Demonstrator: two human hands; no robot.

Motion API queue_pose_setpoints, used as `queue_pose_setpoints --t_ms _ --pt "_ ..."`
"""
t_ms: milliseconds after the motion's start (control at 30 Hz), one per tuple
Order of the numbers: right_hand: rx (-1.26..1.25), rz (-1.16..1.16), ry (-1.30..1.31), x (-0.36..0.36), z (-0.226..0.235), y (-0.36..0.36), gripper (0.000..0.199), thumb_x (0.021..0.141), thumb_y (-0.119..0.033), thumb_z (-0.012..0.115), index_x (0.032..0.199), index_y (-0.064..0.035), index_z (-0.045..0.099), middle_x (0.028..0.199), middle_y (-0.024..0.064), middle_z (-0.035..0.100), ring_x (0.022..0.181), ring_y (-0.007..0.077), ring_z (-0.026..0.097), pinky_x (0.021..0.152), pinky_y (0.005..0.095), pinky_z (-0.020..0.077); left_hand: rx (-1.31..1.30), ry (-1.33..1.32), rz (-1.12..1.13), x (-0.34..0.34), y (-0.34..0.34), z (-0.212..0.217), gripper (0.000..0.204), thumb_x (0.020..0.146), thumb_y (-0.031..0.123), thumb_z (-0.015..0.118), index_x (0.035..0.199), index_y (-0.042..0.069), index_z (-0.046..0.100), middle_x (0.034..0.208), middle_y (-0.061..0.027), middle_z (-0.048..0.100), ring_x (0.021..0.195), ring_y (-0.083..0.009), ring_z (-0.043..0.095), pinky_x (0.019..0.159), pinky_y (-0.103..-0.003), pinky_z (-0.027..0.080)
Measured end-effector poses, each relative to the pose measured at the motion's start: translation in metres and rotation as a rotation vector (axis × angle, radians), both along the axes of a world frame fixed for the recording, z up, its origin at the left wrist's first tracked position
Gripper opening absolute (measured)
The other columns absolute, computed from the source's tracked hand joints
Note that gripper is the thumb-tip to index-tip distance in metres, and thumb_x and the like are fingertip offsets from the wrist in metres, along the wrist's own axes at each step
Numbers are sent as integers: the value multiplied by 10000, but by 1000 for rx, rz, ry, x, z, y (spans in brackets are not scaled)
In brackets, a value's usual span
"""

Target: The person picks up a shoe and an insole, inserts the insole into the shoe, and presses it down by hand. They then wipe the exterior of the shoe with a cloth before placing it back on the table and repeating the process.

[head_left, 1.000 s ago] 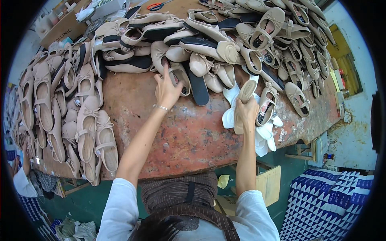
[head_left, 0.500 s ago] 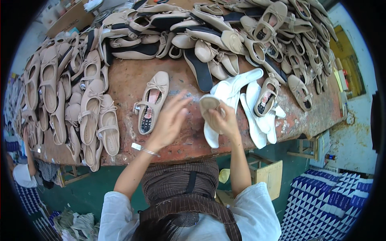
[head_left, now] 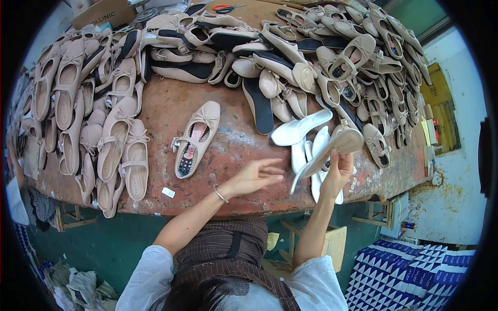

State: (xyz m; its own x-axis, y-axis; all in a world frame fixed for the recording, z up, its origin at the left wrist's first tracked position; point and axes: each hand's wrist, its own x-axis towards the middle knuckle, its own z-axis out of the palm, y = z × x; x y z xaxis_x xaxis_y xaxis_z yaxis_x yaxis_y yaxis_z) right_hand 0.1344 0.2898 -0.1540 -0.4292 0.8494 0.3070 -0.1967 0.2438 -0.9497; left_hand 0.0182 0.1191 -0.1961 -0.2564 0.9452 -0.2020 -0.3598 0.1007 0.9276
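Note:
My right hand [head_left: 336, 175] grips a beige insole [head_left: 340, 145] between thumb and fingers, tilted above the table. Under and behind it lie white insoles [head_left: 295, 132] in a loose heap. A beige shoe with a strap and bow [head_left: 354, 127] is partly hidden by the held insole. My left hand [head_left: 255, 177] hovers over the table with nothing in it, its fingers stretched toward the insole. To its left rests a single beige strap shoe [head_left: 198, 139], its dotted and pink inside showing.
Beige shoes [head_left: 123, 137] crowd the table's left side. More are heaped along the back and right [head_left: 358, 52]. A small white label [head_left: 168, 192] lies near the front edge of the worn reddish table [head_left: 228, 205]. Orange-handled scissors [head_left: 225, 8] lie at the back; a wooden stool [head_left: 332, 246] stands below.
My right hand has carried the insole to the right, over the white insoles, and tilted it. My left hand has moved right and nearer to me. The top white insole has shifted.

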Motion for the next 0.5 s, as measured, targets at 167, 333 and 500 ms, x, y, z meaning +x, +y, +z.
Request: queue_pose_setpoints --t_ms 167,333,500 --pt "262 43 -373 -3 -7 -6 42 927 -45 653 913 -7 644 759 -15 588 729 67 487 676 242 410 -32 569 -42 8 20 9 414 893 192 717 1221 -48 640 1013 -228 723 838 -243 733 788 -332 552" --pt "-550 263 317 16 -29 30 218 942 -17 612 1159 -38 595 1023 79 671 970 174 625 941 349 478 -24 -12 -43 -21 30 -13 297 921 27 642 1200 -76 655 1025 -72 721 871 -87 649 788 -263 542" --pt "-501 381 573 42 -16 54 232 903 -72 675 1125 -81 607 940 67 661 939 192 595 1003 397 433 138 -76 -117 -27 59 -10 328 877 26 702 1177 -101 655 986 -107 729 834 -92 662 764 -240 539"
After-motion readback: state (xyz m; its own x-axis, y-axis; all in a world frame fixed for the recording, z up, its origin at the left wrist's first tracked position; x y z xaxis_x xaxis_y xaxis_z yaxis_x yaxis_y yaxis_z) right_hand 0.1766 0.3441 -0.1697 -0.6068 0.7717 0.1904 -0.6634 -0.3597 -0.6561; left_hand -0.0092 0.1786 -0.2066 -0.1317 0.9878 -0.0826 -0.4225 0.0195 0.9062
